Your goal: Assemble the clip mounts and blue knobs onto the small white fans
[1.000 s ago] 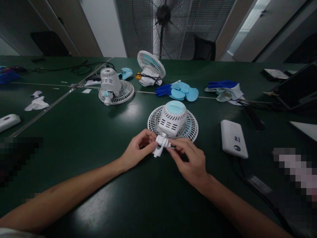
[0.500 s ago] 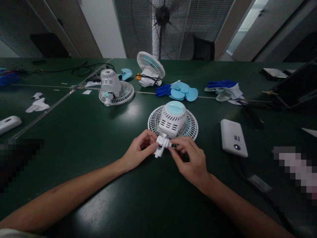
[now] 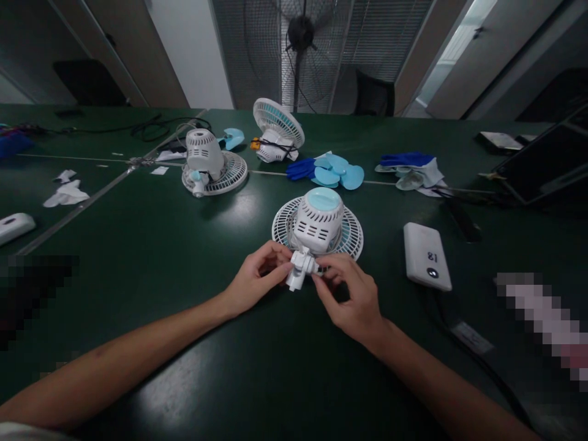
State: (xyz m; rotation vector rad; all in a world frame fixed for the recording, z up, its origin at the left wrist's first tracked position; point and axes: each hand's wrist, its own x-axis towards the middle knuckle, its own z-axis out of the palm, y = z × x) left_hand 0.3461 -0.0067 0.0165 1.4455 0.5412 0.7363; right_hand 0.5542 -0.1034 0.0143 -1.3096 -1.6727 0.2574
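A white fan head (image 3: 320,223) with a light blue cap lies on its round grille in front of me. From its near side juts a white plastic joint (image 3: 302,264) with a short stem slanting down toward me. My left hand (image 3: 257,272) pinches the joint's left side between thumb and fingers. On the opposite side, my right hand (image 3: 351,294) has thumb and forefinger closed on the joint's right end, where a small knob-like part shows. The fingertips cover some of the joint's details.
Farther back stand a second fan head (image 3: 202,150), a third fan (image 3: 278,125) with an orange piece, and light blue fan blades (image 3: 337,170) on a blue glove. Gloves (image 3: 411,168) and a white power bank (image 3: 427,256) with a cable lie rightward. Paper scraps (image 3: 68,193) lie left.
The view has shifted slightly, so things on the right appear a little farther left. Both hands keep their grip on the white joint, which looks almost unchanged.
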